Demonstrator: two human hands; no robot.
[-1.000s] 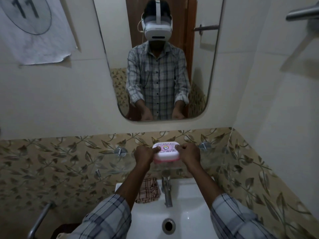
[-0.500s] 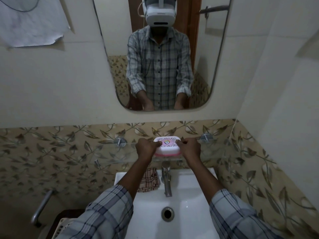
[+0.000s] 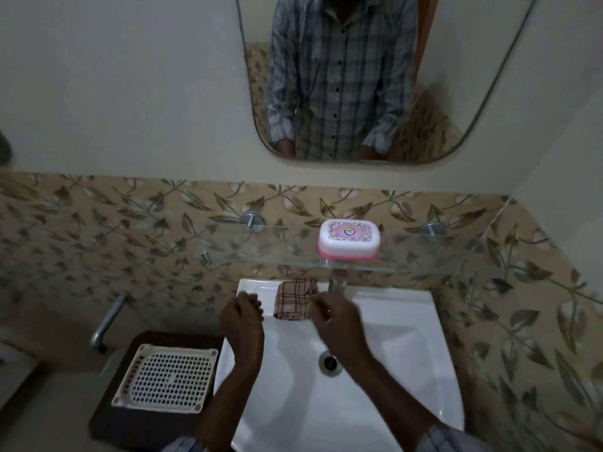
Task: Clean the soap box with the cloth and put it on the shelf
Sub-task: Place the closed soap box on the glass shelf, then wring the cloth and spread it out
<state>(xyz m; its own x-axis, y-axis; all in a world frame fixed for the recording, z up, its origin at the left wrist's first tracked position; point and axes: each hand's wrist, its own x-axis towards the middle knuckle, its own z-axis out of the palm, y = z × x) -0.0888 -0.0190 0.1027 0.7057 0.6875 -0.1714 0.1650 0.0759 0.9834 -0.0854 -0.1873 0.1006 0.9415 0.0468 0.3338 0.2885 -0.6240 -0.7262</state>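
Pink soap box (one), glass shelf, one cloth

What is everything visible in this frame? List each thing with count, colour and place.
soap box: one, white lid over pink base, on the glass shelf, lid closed
glass shelf: one, clear, on the wall above the sink
shelf brackets: two, chrome, on the leaf-patterned tiles
cloth: one, pink with dark checks, on the sink's back rim
sink: one, white, below the shelf
drain: one, dark, in the basin
perforated tray: one, white, on a dark stand left of the sink
mirror: one, above the tiles
left hand: empty, over the sink
right hand: empty, blurred, over the sink
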